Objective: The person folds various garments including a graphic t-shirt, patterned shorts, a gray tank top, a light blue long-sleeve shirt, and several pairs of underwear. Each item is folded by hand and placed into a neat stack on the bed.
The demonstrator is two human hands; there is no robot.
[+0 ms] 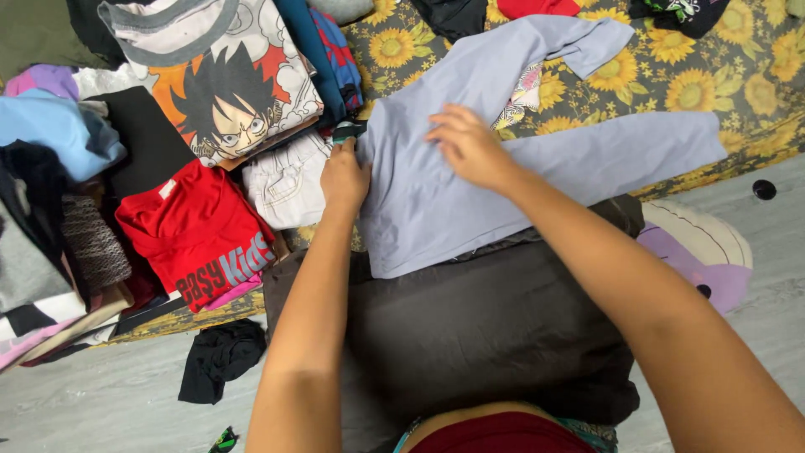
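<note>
Left hand: the left hand grips the left edge of a lavender long-sleeved shirt, fingers curled over the cloth's border and pinching it.
Right hand: the right hand lies palm down on the upper middle of the same shirt, fingers loosely spread and pressing the fabric flat.
Shirt: it lies spread across a dark brown cushion and onto the near edge of a sunflower-print bedspread; one sleeve runs out to the right, the other is folded toward the far edge.
Under the shirt: a scrap of patterned white cloth shows in the gap between the sleeves.
Just left of the left hand: a folded white garment, touching the shirt's edge.
Further left: a folded red printed T-shirt, and beyond it a folded T-shirt with a cartoon face on top of a stack.
Left edge of the bedspread: a pile of mixed clothes, with a light blue garment on top.
Floor: a crumpled black garment lies on the grey floor, near the cushion's left corner.
Right side: a round purple and cream plush cushion sits on the floor beside the bedspread's edge.
</note>
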